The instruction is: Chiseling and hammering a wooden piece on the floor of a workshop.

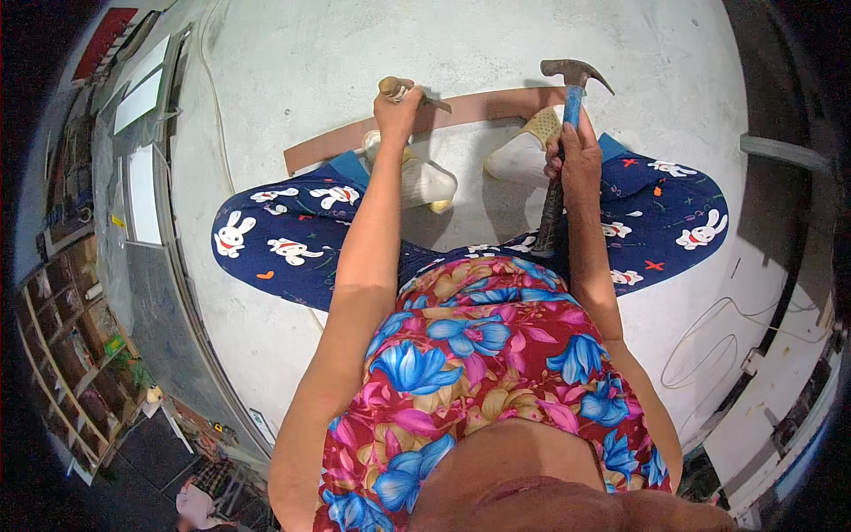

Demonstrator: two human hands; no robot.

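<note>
My left hand [398, 115] is closed round a chisel [388, 86] with a round wooden handle. Its flat metal blade points right, over a long brown wooden strip [483, 106]. Whether the edge touches the wood I cannot tell. My right hand [581, 160] grips a claw hammer [573, 97] by its blue-and-black handle, holding the dark metal head above the strip's right end. The strip lies across the floor by my feet, passing behind my left hand. Its far right end is partly hidden by the hammer and my right hand.
My feet in white-and-yellow socks [429, 183] rest close to the strip. The pale concrete floor [355, 44] spreads around me. A thin cable [709, 341] coils at the right; wooden shelving [66, 346] and framed panels [146, 191] stand at the left.
</note>
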